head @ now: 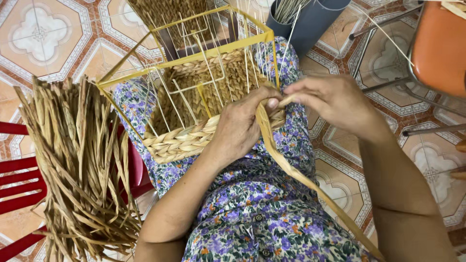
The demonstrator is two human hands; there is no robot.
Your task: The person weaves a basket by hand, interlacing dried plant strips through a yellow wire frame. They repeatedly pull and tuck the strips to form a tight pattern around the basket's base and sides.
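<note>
Person, head view. Two bare hands: left hand (240, 123), right hand (330, 99). Forearms uncovered to the elbow; no sleeves, rings, watch or bracelets in view. Clothing: floral garment (252, 208) covering lap and torso, pale ground printed densely with purple, blue and orange blossoms and green leaves. Small dark buttons (264, 252) run down its front.

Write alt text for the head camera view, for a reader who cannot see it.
Two hands, the left hand and right hand, pinch a long dried straw strand against a half-woven basket on a yellow wire frame, resting on a floral-clothed lap. A bundle of dried straw lies on a red chair beside it.
</note>
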